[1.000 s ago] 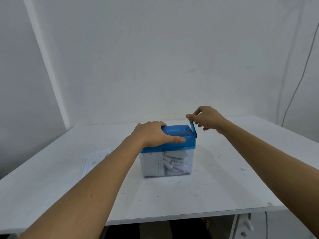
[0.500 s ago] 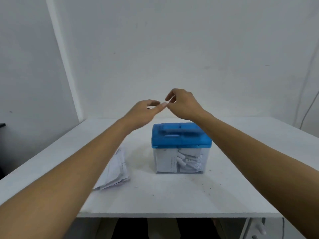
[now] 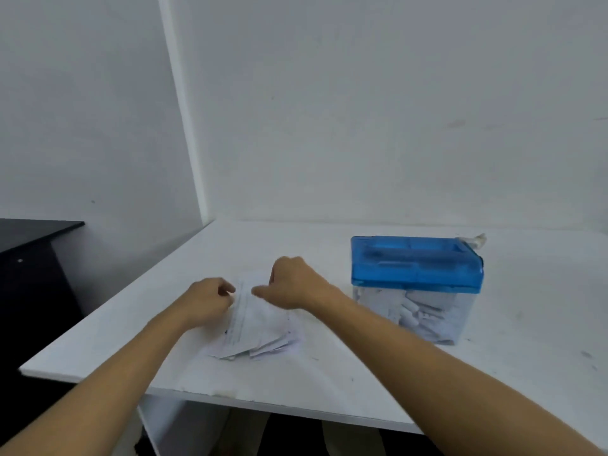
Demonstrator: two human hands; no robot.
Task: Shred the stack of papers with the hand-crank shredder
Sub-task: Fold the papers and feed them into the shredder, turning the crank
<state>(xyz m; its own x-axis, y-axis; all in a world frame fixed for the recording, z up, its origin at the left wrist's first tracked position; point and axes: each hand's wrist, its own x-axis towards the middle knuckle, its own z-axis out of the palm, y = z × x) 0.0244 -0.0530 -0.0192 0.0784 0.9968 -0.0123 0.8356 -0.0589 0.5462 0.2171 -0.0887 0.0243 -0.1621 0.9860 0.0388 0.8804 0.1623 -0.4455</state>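
The stack of white papers (image 3: pixel 260 334) lies fanned on the white table (image 3: pixel 329 383), left of the shredder. My left hand (image 3: pixel 205 302) pinches the left edge of the top sheet (image 3: pixel 244 299), which is raised a little. My right hand (image 3: pixel 292 286) grips the same sheet from the right near its far end. The shredder has a blue lid (image 3: pixel 414 264) on a clear bin (image 3: pixel 424 319) that holds white paper strips. Its crank (image 3: pixel 473 241) sticks out at the far right corner, with no hand on it.
A black piece of furniture (image 3: pixel 29 258) stands left of the table, lower than the tabletop. White walls close the back and left. The table's front edge (image 3: pixel 263 404) runs near my forearms. Small dark specks dot the tabletop.
Both hands dropped from above the shredder to the paper stack on its left and took hold of the top sheet. The view swung left, so the shredder sits further right.
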